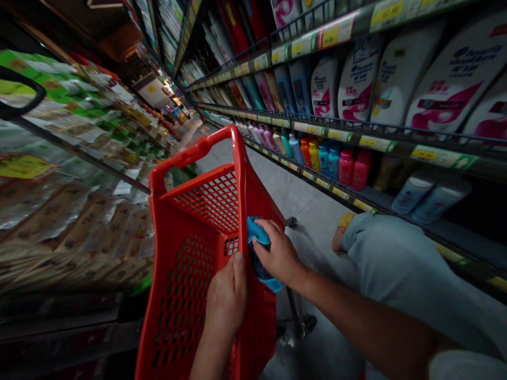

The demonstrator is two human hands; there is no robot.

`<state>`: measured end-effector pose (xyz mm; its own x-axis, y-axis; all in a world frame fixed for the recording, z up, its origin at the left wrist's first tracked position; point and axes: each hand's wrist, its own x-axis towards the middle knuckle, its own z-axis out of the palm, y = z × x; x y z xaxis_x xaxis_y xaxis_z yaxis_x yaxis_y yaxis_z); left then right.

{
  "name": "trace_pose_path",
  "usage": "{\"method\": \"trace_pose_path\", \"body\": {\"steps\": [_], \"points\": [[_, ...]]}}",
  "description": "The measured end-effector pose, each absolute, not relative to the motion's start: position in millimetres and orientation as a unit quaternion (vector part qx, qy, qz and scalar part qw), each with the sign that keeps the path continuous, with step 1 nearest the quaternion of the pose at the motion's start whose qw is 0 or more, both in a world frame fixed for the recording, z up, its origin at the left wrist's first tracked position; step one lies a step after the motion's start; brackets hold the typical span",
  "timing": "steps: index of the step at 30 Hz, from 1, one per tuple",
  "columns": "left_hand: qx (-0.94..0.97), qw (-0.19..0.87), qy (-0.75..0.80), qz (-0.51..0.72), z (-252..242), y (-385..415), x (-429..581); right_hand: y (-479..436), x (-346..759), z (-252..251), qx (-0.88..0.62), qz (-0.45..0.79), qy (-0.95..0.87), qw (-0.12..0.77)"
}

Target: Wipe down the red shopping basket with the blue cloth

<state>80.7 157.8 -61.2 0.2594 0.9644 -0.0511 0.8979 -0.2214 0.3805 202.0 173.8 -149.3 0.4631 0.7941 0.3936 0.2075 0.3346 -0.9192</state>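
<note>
A red plastic shopping basket on wheels [198,248] stands tilted in a store aisle, its red handle [206,150] pointing away. My left hand [226,295] grips the basket's near corner, thumb on the rim. My right hand [279,253] presses a blue cloth [257,235] against the basket's side wall, fingers closed over it. My leg in light jeans [400,264] is bent to the right, foot on the floor.
Shelves of shampoo bottles [356,79] and small coloured bottles [328,158] run along the right. Packaged goods [79,158] fill shelves on the left. A grey tiled aisle floor [293,195] stretches ahead. The basket's wheel [304,324] rests near my arm.
</note>
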Motion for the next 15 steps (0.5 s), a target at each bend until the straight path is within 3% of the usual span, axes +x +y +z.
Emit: {"method": "trace_pose_path", "body": {"steps": [9,15], "points": [[0.768,0.138,0.620,0.082,-61.2,159.4,84.2,211.5,214.1,-147.5,-0.583,0.231,-0.420,0.656],[0.771,0.137,0.619,0.066,-59.6,161.9,84.3,83.1,149.8,-170.4,-0.511,0.260,-0.478,0.665]]}}
